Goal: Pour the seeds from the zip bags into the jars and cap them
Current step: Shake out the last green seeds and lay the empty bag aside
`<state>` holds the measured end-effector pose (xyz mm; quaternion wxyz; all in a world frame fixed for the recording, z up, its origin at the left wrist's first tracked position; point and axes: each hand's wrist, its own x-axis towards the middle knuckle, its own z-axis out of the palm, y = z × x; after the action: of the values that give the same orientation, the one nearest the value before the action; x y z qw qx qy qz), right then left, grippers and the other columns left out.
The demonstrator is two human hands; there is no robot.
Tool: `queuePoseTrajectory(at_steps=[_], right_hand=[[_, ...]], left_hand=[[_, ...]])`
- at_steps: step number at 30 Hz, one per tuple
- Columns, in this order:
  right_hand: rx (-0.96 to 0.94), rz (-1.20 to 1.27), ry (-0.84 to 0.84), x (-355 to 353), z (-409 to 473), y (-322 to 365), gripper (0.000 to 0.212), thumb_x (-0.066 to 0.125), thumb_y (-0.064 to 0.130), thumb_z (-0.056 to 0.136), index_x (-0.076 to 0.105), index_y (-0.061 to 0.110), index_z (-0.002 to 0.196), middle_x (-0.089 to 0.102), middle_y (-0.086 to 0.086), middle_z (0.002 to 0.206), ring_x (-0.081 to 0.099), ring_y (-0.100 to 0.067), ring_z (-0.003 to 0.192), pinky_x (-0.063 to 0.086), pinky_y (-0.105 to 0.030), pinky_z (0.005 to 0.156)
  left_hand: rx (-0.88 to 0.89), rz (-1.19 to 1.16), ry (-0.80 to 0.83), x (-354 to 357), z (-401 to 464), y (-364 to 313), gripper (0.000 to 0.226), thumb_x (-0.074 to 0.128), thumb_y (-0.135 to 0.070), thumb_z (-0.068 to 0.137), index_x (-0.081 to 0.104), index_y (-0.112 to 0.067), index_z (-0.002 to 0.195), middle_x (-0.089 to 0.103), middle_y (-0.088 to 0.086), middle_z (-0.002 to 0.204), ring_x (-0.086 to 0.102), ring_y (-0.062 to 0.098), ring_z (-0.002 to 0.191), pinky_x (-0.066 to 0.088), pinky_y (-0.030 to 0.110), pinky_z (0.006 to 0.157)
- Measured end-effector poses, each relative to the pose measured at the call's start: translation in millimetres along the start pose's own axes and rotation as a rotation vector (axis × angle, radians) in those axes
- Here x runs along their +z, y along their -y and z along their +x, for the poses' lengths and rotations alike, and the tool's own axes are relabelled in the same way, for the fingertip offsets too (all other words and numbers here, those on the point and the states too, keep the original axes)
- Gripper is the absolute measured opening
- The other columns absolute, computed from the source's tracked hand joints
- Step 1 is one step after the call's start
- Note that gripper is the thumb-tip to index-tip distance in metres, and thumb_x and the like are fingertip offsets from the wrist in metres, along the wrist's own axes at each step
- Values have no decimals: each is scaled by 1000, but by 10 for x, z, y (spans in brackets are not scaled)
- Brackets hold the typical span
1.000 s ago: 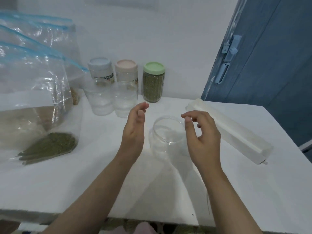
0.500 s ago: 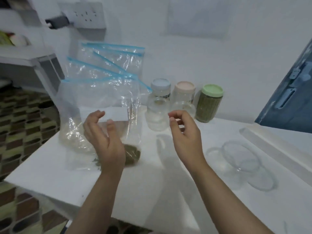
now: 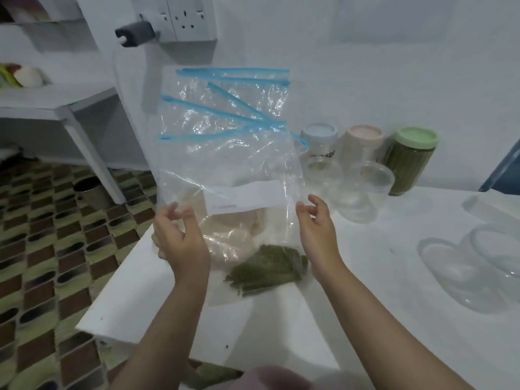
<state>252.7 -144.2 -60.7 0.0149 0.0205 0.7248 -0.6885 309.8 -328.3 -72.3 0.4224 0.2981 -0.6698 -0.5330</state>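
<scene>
Clear zip bags (image 3: pixel 225 153) hold green seeds (image 3: pixel 267 267); hands, left (image 3: pixel 180 240) and right (image 3: pixel 316 232), hover loosely curled, grasping nothing.

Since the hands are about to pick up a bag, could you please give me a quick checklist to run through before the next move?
1. Both hands free: ok. The left hand and right hand hold nothing.
2. Front bag within reach: ok, it stands between the hands.
3. Bag zip sealed: cannot tell, the blue strips overlap.
4. Open jar ready: ok, an uncapped clear jar stands right of the bags.
5. Green-lidded jar already filled and capped: ok.
6. Lid for the open jar at hand: cannot tell.
</scene>
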Motion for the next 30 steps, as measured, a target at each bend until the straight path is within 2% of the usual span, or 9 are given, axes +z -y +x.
queuePoseTrajectory(at_steps=[2, 5, 8, 11, 16, 21, 24, 26, 30], right_hand=[[13, 11, -54, 53, 32, -32, 41, 52, 39, 101, 47, 27, 139, 52, 13, 110, 53, 5, 92, 37, -12, 73], [6, 20, -143, 86, 59, -81, 24, 54, 41, 99, 58, 30, 121, 53, 4, 111, 56, -10, 96, 40, -20, 76], [-52, 79, -222, 83, 19, -80, 10, 57, 37, 99, 60, 28, 101, 55, 8, 102, 53, -2, 88, 40, -16, 75], [-112, 138, -277, 27, -45, -27, 8, 57, 26, 99, 58, 26, 91, 56, 14, 92, 51, 6, 77, 40, -7, 68], [-179, 266, -336, -230, -135, 142, 6, 54, 10, 99, 56, 15, 95, 67, 11, 88, 59, 3, 84, 43, -13, 85], [-236, 349, -305, -724, -195, 344, 11, 59, 5, 93, 55, 15, 97, 66, 9, 84, 61, -9, 88, 42, -20, 89], [-232, 458, -289, -1069, -176, 449, 13, 59, 5, 94, 53, 15, 101, 68, 3, 78, 64, -17, 87, 45, -30, 95], [-222, 517, -303, -1267, -174, 485, 9, 56, 12, 98, 53, 16, 105, 69, 1, 75, 65, -18, 83, 47, -33, 99], [-152, 521, -289, -1634, -158, 520, 21, 56, 31, 99, 59, 19, 115, 71, -7, 100, 67, -20, 79, 48, -33, 93]], left_hand=[[31, -81, 1, -19, 13, -12, 2, 50, -42, 99, 49, -43, 100, 51, -21, 99, 52, 23, 111, 41, 49, 105], [60, -152, 13, -37, 20, -94, 10, 51, -35, 102, 48, -42, 95, 54, -14, 95, 53, 10, 95, 46, 31, 92], [101, -216, 29, -48, -12, -196, 15, 51, -25, 104, 48, -36, 93, 52, -14, 91, 50, -5, 82, 43, 16, 80], [146, -308, 87, -32, -67, -327, 17, 49, -20, 104, 47, -34, 93, 52, -12, 88, 50, -4, 77, 41, 14, 76], [281, -509, 320, 155, -141, -564, 15, 46, -19, 104, 52, -32, 100, 62, 5, 103, 52, 17, 85, 43, 35, 83], [295, -555, 504, 437, -304, -805, 26, 45, -19, 105, 51, -42, 94, 70, -3, 112, 50, 8, 75, 44, 22, 73], [259, -553, 621, 643, -332, -910, 13, 42, -23, 104, 45, -31, 94, 68, -12, 122, 49, 10, 76, 43, 24, 81], [243, -566, 675, 784, -325, -1017, 13, 40, -21, 105, 41, -24, 93, 64, -10, 132, 48, 10, 74, 42, 21, 78], [219, -618, 725, 1040, -305, -1246, 25, 34, -7, 107, 35, -23, 87, 67, -4, 130, 40, 9, 63, 34, 17, 63]])
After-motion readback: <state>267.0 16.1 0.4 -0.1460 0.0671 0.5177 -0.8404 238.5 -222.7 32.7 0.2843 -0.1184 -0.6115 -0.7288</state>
